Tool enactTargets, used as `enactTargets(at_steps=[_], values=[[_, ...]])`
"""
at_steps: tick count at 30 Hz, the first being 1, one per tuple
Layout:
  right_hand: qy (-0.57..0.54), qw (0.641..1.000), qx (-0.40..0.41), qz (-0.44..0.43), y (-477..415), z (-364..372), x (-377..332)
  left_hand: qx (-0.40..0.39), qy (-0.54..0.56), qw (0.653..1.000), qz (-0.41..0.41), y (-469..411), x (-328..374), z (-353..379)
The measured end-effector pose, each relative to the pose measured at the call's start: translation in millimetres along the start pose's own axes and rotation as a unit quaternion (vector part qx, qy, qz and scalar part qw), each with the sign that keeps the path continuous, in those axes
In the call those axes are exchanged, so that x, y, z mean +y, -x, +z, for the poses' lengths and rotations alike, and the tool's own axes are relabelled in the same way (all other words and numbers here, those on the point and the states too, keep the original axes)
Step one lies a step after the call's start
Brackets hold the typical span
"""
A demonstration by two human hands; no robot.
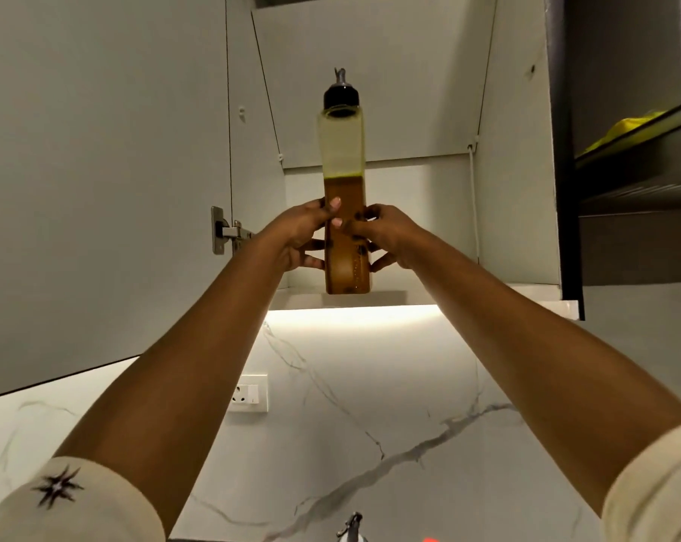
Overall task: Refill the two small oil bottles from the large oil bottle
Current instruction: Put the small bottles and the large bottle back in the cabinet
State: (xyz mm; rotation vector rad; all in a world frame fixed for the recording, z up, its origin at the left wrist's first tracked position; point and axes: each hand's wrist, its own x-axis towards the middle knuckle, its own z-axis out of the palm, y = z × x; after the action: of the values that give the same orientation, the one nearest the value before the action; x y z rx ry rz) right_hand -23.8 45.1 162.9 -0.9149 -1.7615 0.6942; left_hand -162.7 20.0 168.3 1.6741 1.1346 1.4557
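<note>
Oil bottle (343, 150) upright between both hands (301, 234) (387, 234)

between the fingers (313, 263) the oil bottle (344, 150) is showing clear, smooth walls, glass or plastic i cannot tell, and is catching glossy highlights. above the fingers its cap (341, 96) is shining like black plastic, and the spout (340, 75) is glinting like metal. left of the fingers the hinge (229, 230) is gleaming as polished metal against a matt, smooth cabinet door (96, 170). below them the wall (350, 404) is looking like polished veined marble, and the sleeves (96, 510) are looking like soft cream cloth.
</note>
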Motion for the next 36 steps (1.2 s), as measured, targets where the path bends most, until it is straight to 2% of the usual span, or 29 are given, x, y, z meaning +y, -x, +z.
enactTargets(at_steps=[7,12,19,31,36], values=[[0.012,1.0,-0.007,0.001,-19,13,12,0.041,0.017,0.999,0.01,-22,-19,-6],[0.042,0.998,-0.043,0.024,-21,10,23,0.063,-0.036,0.997,0.009,-22,-34,-13],[0.02,0.998,-0.024,0.051,-18,8,25,0.081,-0.083,0.993,0.013,-17,-45,-11],[-0.001,0.997,0.025,0.067,-56,46,37,0.122,-0.069,0.99,-0.022,-38,-56,-33],[0.024,0.996,0.033,0.083,-74,61,39,0.142,-0.097,0.984,-0.04,-55,-62,-41]])
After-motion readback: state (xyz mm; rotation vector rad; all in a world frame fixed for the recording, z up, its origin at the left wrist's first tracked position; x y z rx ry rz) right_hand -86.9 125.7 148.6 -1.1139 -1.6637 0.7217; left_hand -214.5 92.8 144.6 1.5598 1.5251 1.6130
